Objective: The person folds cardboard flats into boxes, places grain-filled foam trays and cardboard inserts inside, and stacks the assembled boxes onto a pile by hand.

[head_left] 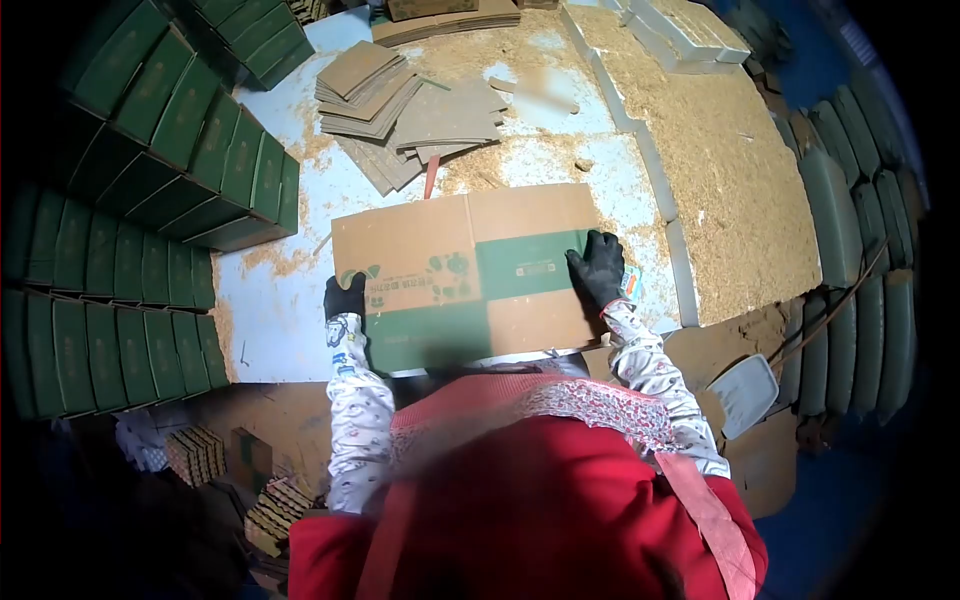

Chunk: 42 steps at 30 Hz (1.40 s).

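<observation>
A flat cardboard box (530, 268), brown with green printed panels, lies at the table's front edge. My left hand (346, 294), in a black glove, grips its left edge, thumb on top. On the right side, my right hand (600, 268), also gloved in black, rests at the box's edge with thumb and fingers apart; whether its fingers reach under the cardboard is hidden. Just beyond the box lies a red strip-like tool (432, 177), near a loose pile of brown cardboard sheets (450, 115).
Green boxes (190, 130) are stacked along the left. To the right, sawdust-like material (720, 170) covers white foam blocks (655, 180). Filled green bags (835, 210) stand farther right, by a white scoop (745, 395). More flattened cardboard (450, 28) lies at the table's back.
</observation>
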Each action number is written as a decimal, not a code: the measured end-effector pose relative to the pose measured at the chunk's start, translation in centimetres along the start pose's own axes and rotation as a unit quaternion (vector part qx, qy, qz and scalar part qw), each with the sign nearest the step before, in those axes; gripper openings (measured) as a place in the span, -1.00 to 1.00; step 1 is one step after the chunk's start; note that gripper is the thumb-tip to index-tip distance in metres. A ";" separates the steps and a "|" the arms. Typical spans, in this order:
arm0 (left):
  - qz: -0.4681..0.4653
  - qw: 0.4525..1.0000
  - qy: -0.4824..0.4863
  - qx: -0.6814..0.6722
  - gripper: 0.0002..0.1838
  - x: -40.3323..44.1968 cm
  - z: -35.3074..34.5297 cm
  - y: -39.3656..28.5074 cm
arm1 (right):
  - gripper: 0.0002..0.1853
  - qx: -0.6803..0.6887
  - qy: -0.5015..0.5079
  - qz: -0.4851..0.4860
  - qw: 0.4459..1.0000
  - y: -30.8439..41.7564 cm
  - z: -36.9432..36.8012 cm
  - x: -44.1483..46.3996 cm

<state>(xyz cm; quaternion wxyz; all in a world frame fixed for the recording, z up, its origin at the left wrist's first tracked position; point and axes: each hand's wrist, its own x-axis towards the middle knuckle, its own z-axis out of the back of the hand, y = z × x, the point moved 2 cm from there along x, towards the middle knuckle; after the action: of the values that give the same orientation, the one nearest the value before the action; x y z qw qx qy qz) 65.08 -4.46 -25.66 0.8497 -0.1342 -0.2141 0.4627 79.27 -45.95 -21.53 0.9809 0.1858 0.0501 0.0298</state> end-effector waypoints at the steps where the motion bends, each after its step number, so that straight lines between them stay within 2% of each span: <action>1: -0.014 0.994 0.091 -0.056 -0.51 0.3 0.5 0.0 | -0.36 0.001 -0.001 0.002 1.000 0.3 -0.2 0.2; 2: -0.029 0.977 0.181 -0.111 -0.51 0.6 0.8 -0.2 | -0.40 0.021 -0.028 0.035 0.999 0.8 -0.4 0.4; 3: -0.032 0.977 0.179 -0.111 -0.51 0.6 1.1 -0.7 | -0.43 0.041 -0.055 0.065 0.995 1.2 -0.7 0.5; 4: -0.018 0.985 0.112 -0.128 -0.54 0.2 2.4 -2.1 | -0.57 0.032 -0.108 0.088 0.990 2.0 -1.1 0.3; 5: -0.002 0.988 0.046 -0.146 -0.57 0.0 4.0 -3.0 | -0.57 0.030 -0.108 0.087 0.990 1.9 -0.9 0.1; 7: -0.004 0.972 0.072 -0.222 -0.64 0.7 7.6 -4.6 | -0.68 0.259 -0.095 0.101 0.956 1.2 0.2 0.6; 8: -0.017 0.966 0.065 -0.250 -0.66 1.0 9.8 -5.7 | -0.69 0.506 0.016 0.042 0.861 -0.4 1.1 2.0; 9: -0.027 0.958 0.056 -0.278 -0.68 1.0 11.0 -6.2 | -0.64 0.707 0.129 -0.023 0.695 -2.5 2.3 3.3; 10: -0.045 0.923 0.044 -0.381 -0.71 1.4 10.9 -5.8 | -0.51 0.705 0.133 -0.008 0.697 -3.4 5.3 3.2; 11: -0.065 0.876 0.031 -0.477 -0.74 2.3 10.6 -5.0 | -0.39 0.851 0.259 -0.003 0.457 -4.2 7.5 3.7; 12: -0.079 0.825 -0.016 -0.560 -0.77 3.0 8.2 -3.4 | -0.33 0.830 0.244 0.055 0.499 -4.3 10.4 3.4; 13: -0.136 0.811 -0.032 -0.569 -0.81 3.4 9.1 -4.5 | -0.28 0.822 0.286 0.067 0.487 -5.2 12.5 3.7; 15: -0.181 0.847 -0.082 -0.494 -0.76 4.9 6.9 -4.3 | -0.20 0.792 0.246 0.021 0.558 -2.3 15.8 2.5; 16: -0.192 0.870 -0.118 -0.439 -0.72 5.3 6.8 -5.2 | -0.10 0.728 0.351 0.082 0.583 -0.5 16.0 1.6; 17: -0.186 0.901 -0.175 -0.350 -0.67 3.9 9.7 -9.4 | 0.06 0.649 0.449 0.143 0.597 1.9 16.0 0.7; 18: -0.234 0.887 -0.251 -0.310 -0.64 2.4 11.3 -12.0 | 0.06 0.541 0.506 0.207 0.639 5.6 16.5 -0.9; 19: -0.258 0.876 -0.287 -0.288 -0.62 0.7 13.0 -14.0 | 0.10 0.423 0.547 0.288 0.662 9.2 17.1 -2.5; 20: -0.280 0.864 -0.324 -0.264 -0.60 -1.1 14.6 -16.0 | 0.13 0.251 0.551 0.392 0.692 11.8 17.2 -2.9; 21: -0.447 0.846 -0.195 -0.216 -0.59 -4.0 16.4 -17.8 | 0.05 0.261 0.551 0.389 0.691 13.6 16.9 -4.3; 22: -0.594 0.787 -0.052 -0.157 -0.55 -6.6 16.9 -19.1 | -0.01 0.239 0.523 0.372 0.729 15.5 16.7 -5.3; 23: -0.618 0.740 -0.052 -0.260 -0.44 -7.6 16.7 -19.4 | -0.07 0.217 0.496 0.352 0.764 17.4 16.5 -6.3; 25: -0.607 0.749 -0.026 -0.266 -0.57 -7.3 16.5 -18.3 | -0.12 0.240 0.437 0.373 0.783 17.7 15.6 -5.3; 26: -0.612 0.745 -0.025 -0.264 -0.57 -7.4 16.7 -17.6 | -0.13 0.276 0.449 0.381 0.759 17.7 15.0 -4.6; 27: -0.598 0.735 -0.015 -0.320 -0.61 -7.6 17.0 -16.6 | -0.13 0.312 0.461 0.389 0.734 17.7 14.6 -4.1; 28: -0.583 0.721 -0.006 -0.374 -0.64 -7.4 17.4 -15.8 | -0.15 0.289 0.433 0.366 0.771 17.6 14.6 -4.0; 29: -0.586 0.719 -0.006 -0.372 -0.64 -6.5 18.3 -15.7 | -0.25 0.235 0.352 0.383 0.821 17.9 15.6 -4.2; 30: -0.645 0.698 0.057 -0.305 -0.61 -5.7 19.7 -15.7 | -0.27 0.206 0.325 0.357 0.851 18.3 17.0 -4.0; 31: -0.694 0.655 0.122 -0.273 -0.58 -4.9 21.7 -15.7 | -0.27 0.178 0.296 0.327 0.880 18.4 18.0 -3.3; 32: -0.732 0.607 0.194 -0.241 -0.53 -4.0 23.6 -15.6 | -0.26 0.178 0.182 0.410 0.876 17.6 18.7 -1.0; 33: -0.762 0.536 0.263 -0.249 -0.48 -3.0 26.0 -16.1 | -0.28 0.175 0.150 0.382 0.895 16.6 19.5 -0.1; 35: -0.724 0.607 0.321 -0.061 -0.36 -3.0 30.0 -15.9 | -0.33 0.172 0.090 0.322 0.927 14.4 21.0 1.7; 36: -0.687 0.680 0.258 0.004 -0.25 -4.0 28.5 -14.6 | -0.38 0.016 -0.038 0.394 0.918 14.3 20.6 0.7; 37: -0.634 0.746 0.192 0.067 -0.14 -4.6 26.4 -13.8 | -0.44 -0.142 -0.158 0.450 0.867 14.5 20.0 -0.4; 38: -0.621 0.734 0.257 0.099 -0.03 -4.2 25.4 -15.1 | -0.51 -0.106 -0.138 0.474 0.863 14.8 19.6 -1.3; 39: -0.615 0.761 0.200 0.056 0.03 -4.0 25.1 -16.7 | -0.60 -0.145 -0.093 0.554 0.814 14.1 18.2 -1.0; 40: -0.599 0.785 0.152 -0.035 0.04 -3.7 23.6 -17.5 | -0.67 -0.163 0.016 0.536 0.828 15.2 18.6 -2.2; 41: -0.622 0.775 0.114 -0.001 0.00 -4.6 21.7 -18.2 | -0.74 -0.172 0.130 0.510 0.832 16.5 18.4 -3.8; 42: -0.621 0.773 0.128 -0.015 -0.11 -5.4 17.8 -17.8 | -0.78 -0.151 0.122 0.508 0.839 17.5 17.6 -3.6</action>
<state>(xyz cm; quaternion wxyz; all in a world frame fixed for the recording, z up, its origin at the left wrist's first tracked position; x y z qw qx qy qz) 66.76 -17.96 -3.84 0.9696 -0.0428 -0.1474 -0.1906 76.93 -36.28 1.49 0.8301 0.0299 0.0625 0.5533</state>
